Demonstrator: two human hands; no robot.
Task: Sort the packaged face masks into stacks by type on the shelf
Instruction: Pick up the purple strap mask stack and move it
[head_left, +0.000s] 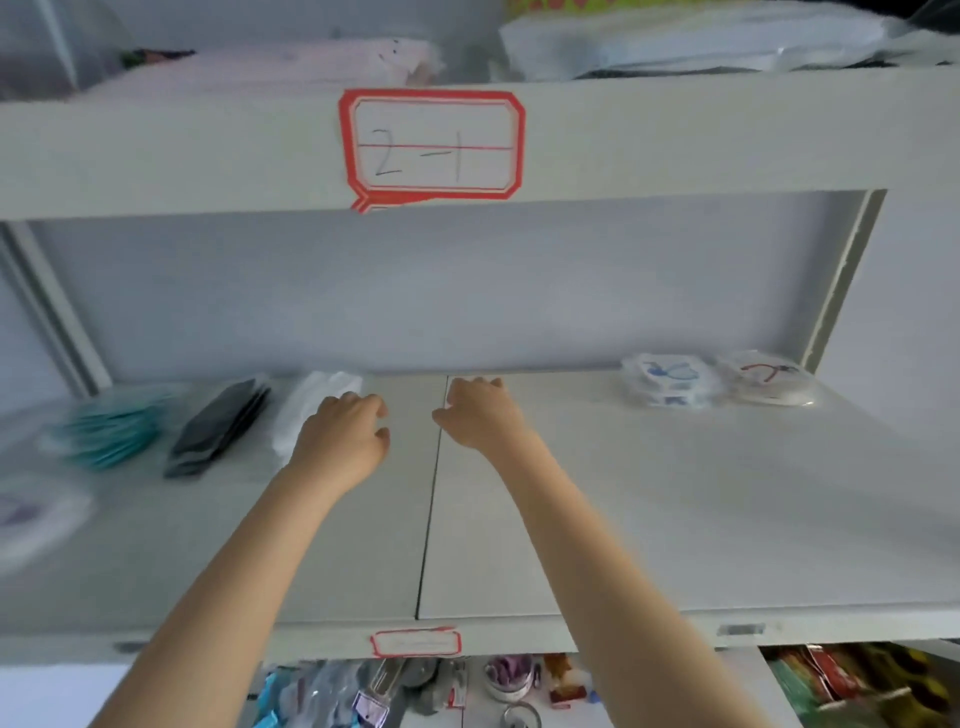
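Note:
Both my arms reach onto the grey shelf (649, 519). My left hand (343, 441) hovers beside a stack of white packaged masks (306, 410), fingers loosely curled, holding nothing. My right hand (480, 415) is near the shelf's middle seam, fingers bent down and apart, empty. At the left lie a teal mask stack (111, 431) and a black mask stack (221, 421). A white pack with purple print (36, 514) lies at the far left front. At the back right sit a blue-printed mask stack (667, 382) and a red-printed mask stack (769, 382).
The shelf above carries a red-bordered label reading 2-1 (431, 145) and bagged goods on top. A smaller red label (415, 643) is on this shelf's front edge. Below it lie assorted small packaged items (467, 686).

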